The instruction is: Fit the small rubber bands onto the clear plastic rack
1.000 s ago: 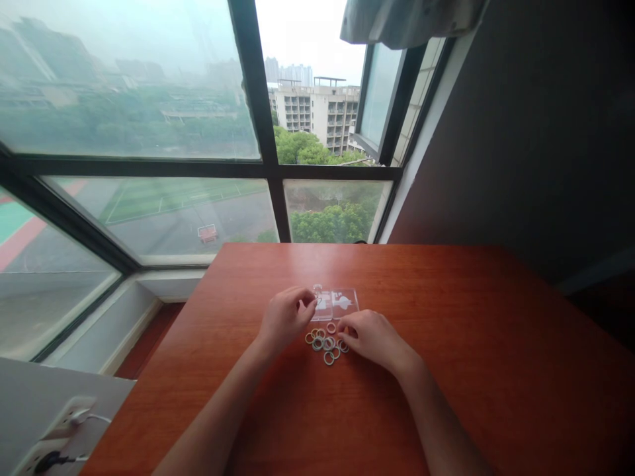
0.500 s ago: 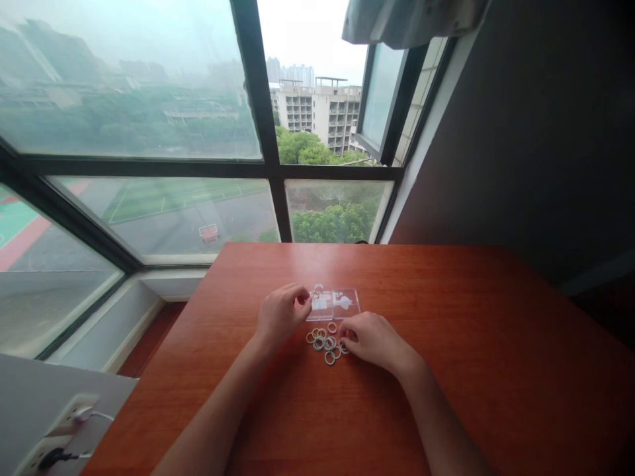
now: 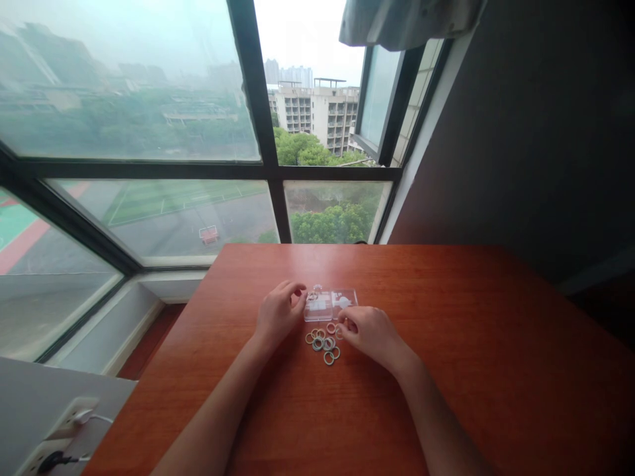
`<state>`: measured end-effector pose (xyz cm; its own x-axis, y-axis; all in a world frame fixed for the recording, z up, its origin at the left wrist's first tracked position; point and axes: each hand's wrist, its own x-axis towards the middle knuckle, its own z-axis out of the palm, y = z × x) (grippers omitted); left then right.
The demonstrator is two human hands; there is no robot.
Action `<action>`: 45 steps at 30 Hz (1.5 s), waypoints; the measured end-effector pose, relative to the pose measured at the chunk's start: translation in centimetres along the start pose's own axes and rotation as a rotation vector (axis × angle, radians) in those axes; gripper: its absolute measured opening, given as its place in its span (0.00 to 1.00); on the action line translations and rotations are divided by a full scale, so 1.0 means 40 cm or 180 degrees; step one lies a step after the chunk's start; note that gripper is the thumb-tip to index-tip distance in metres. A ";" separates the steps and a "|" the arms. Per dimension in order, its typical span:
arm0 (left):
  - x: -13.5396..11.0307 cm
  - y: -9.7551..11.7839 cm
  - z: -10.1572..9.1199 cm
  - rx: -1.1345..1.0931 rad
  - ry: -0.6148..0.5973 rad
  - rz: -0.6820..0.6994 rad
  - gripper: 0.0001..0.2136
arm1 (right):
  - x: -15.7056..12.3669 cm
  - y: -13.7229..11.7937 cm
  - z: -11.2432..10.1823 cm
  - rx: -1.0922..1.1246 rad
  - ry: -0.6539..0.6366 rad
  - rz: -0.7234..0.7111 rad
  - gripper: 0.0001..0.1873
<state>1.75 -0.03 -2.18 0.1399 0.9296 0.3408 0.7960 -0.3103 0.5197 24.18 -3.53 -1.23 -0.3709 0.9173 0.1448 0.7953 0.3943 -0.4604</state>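
Note:
A clear plastic tag (image 3: 325, 305) with white printed shapes lies flat on the reddish wooden table (image 3: 446, 370). My left hand (image 3: 278, 313) rests at its left edge, fingers curled with the tips touching the tag's corner near a small ring. My right hand (image 3: 370, 332) sits just below and right of the tag, fingers pinched together over a ring at the edge of a loose pile of several small metal rings (image 3: 323, 344). The pile lies between my two hands, nearer to me than the tag.
A large window with dark frames (image 3: 258, 132) stands beyond the table's far edge. A dark wall (image 3: 536, 132) runs along the right. At lower left a white power strip with plugged cables (image 3: 54, 443) lies on a grey ledge.
My right hand has shifted up and left, from the right side of the ring pile toward the tag. My left hand's fingers have opened slightly against the tag's left edge.

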 end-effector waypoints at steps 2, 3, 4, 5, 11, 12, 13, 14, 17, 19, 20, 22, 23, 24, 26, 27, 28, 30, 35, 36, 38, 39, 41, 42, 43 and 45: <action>-0.001 0.005 -0.003 -0.0022 -0.0010 0.0015 0.08 | 0.002 -0.002 -0.001 0.0001 0.0091 -0.0004 0.03; -0.001 0.008 -0.004 -0.0030 -0.0020 0.0023 0.08 | 0.003 -0.004 -0.002 0.0008 0.0128 -0.0013 0.03; -0.001 0.011 -0.006 -0.0038 -0.0031 0.0033 0.08 | 0.003 -0.005 -0.002 0.0017 0.0164 -0.0025 0.03; -0.001 0.015 -0.008 -0.0048 -0.0038 0.0046 0.08 | 0.003 -0.006 -0.002 0.0027 0.0199 -0.0038 0.04; -0.005 0.042 -0.011 -0.0420 -0.0161 0.0235 0.08 | 0.002 -0.003 0.000 0.0126 0.0340 -0.0058 0.03; -0.007 0.050 -0.010 -0.0558 -0.0231 0.0278 0.09 | 0.002 -0.003 0.000 0.0158 0.0357 -0.0052 0.03; -0.009 0.058 -0.009 -0.0713 -0.0321 0.0324 0.09 | 0.002 -0.003 0.000 0.0196 0.0374 -0.0046 0.03; -0.011 0.067 -0.008 -0.0876 -0.0427 0.0370 0.09 | 0.002 -0.003 0.000 0.0239 0.0395 -0.0039 0.03; -0.018 0.091 -0.008 -0.1238 -0.0736 0.0487 0.09 | 0.003 -0.005 0.002 0.0378 0.0474 -0.0048 0.04; -0.022 0.102 -0.008 -0.1341 -0.0826 0.0522 0.09 | 0.003 -0.007 0.003 0.0455 0.0543 -0.0079 0.05; -0.023 0.105 -0.008 -0.1375 -0.0835 0.0523 0.08 | 0.003 -0.008 0.004 0.0479 0.0580 -0.0092 0.05; -0.023 0.106 -0.007 -0.1443 -0.0833 0.0494 0.08 | 0.002 -0.010 0.006 0.0495 0.0646 -0.0107 0.05; -0.023 0.105 -0.006 -0.1480 -0.0839 0.0471 0.08 | 0.002 -0.011 0.007 0.0490 0.0672 -0.0111 0.06; -0.023 0.104 -0.005 -0.1516 -0.0850 0.0445 0.08 | 0.002 -0.012 0.008 0.0481 0.0693 -0.0116 0.06; -0.022 0.101 -0.002 -0.1572 -0.0880 0.0407 0.08 | 0.002 -0.013 0.009 0.0478 0.0711 -0.0134 0.06; -0.022 0.100 -0.002 -0.1591 -0.0891 0.0395 0.08 | 0.002 -0.013 0.010 0.0485 0.0717 -0.0140 0.06; -0.022 0.099 -0.001 -0.1601 -0.0900 0.0386 0.08 | 0.003 -0.014 0.010 0.0493 0.0725 -0.0144 0.06; -0.022 0.098 -0.001 -0.1603 -0.0908 0.0376 0.07 | 0.002 -0.014 0.011 0.0511 0.0741 -0.0147 0.06; -0.024 0.101 0.000 -0.1550 -0.0942 0.0384 0.06 | 0.001 -0.017 0.012 0.0499 0.0727 -0.0194 0.06; -0.025 0.101 0.001 -0.1535 -0.0950 0.0389 0.06 | 0.001 -0.018 0.012 0.0497 0.0711 -0.0204 0.06; -0.026 0.101 0.002 -0.1484 -0.0933 0.0399 0.06 | 0.001 -0.018 0.010 0.0518 0.0670 -0.0207 0.07; -0.026 0.100 0.003 -0.1438 -0.0899 0.0395 0.05 | 0.002 -0.017 0.009 0.0526 0.0652 -0.0185 0.07; -0.024 0.096 0.003 -0.1304 -0.0773 0.0360 0.05 | 0.002 -0.015 0.005 0.0496 0.0592 -0.0100 0.07; -0.023 0.092 0.003 -0.1217 -0.0681 0.0328 0.05 | 0.002 -0.014 0.003 0.0451 0.0529 -0.0049 0.06; -0.021 0.088 0.001 -0.1122 -0.0585 0.0291 0.05 | 0.002 -0.013 0.002 0.0382 0.0441 0.0002 0.06; -0.017 0.080 -0.003 -0.0920 -0.0404 0.0215 0.05 | 0.001 -0.014 0.002 0.0214 0.0205 0.0082 0.05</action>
<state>4.13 -1.66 -0.66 0.2735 0.9168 0.2911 0.5848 -0.3987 0.7064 23.68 -3.70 -1.05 -0.3174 0.9296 0.1873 0.7694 0.3679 -0.5222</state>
